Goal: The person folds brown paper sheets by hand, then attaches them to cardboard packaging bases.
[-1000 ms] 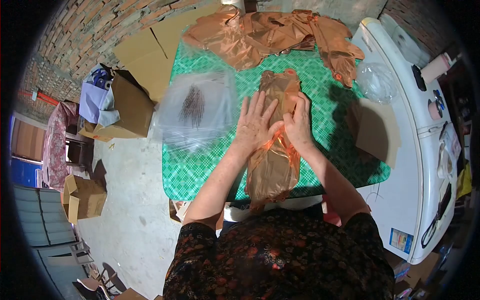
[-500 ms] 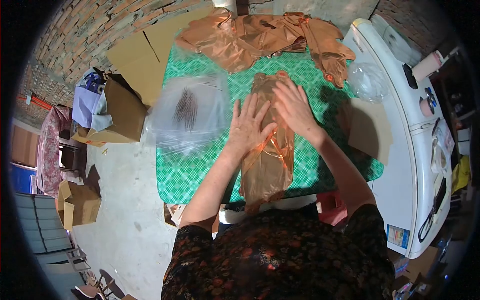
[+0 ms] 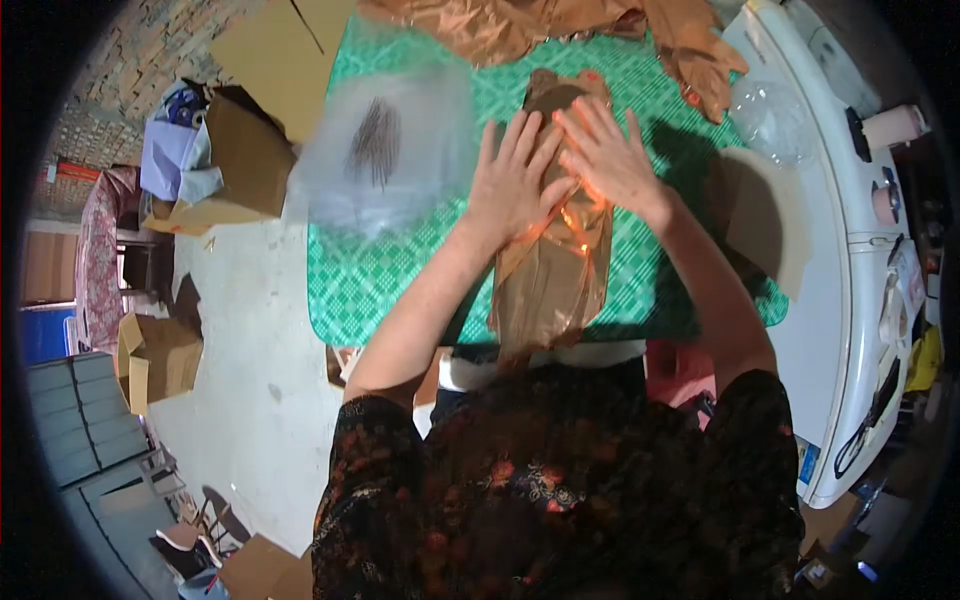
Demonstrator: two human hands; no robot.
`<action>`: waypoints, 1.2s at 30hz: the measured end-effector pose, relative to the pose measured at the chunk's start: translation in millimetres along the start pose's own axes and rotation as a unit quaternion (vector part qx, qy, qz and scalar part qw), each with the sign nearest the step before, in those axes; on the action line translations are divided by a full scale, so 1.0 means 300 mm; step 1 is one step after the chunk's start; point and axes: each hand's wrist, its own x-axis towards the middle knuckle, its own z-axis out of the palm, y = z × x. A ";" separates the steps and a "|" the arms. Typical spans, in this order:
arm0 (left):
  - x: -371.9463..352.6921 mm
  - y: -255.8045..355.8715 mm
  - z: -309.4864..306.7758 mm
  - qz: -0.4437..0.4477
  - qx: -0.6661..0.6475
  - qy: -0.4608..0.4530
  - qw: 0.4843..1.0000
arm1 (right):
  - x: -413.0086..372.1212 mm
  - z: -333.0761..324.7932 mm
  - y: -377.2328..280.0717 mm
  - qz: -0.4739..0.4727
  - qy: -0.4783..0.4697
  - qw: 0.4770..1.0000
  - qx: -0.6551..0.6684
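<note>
A copper-coloured foil balloon, uninflated, lies lengthwise on the green checked tablecloth, its lower end hanging over the near edge. My left hand rests flat on its left side, fingers spread. Flat on the upper right part of it is my right hand, fingers stretched out, close to the left one. Neither hand grips anything. More copper foil balloons lie in a crumpled heap at the table's far edge. Left of my hands sits a stack of clear plastic bags with a dark streaked mark.
At the right stands a white fridge-like appliance lying along the table. Near it are a clear plastic bundle and a piece of cardboard. Open cardboard boxes stand to the left, on and above the grey floor.
The camera view has tilted down, so the table sits higher in the picture. Both hands stay flat on the foil, and the right hand has come a little nearer the left.
</note>
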 end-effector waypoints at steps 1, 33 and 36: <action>-0.017 -0.001 -0.008 0.008 -0.005 -0.012 1.000 | 0.000 0.009 0.000 0.001 0.004 1.000 0.002; -0.317 -0.063 -0.307 0.032 -0.127 -0.149 0.980 | 0.015 0.013 0.013 0.018 -0.019 1.000 -0.001; -0.313 -0.141 -0.290 -0.038 -0.038 -0.096 0.994 | 0.011 0.004 0.007 0.023 -0.037 0.999 0.003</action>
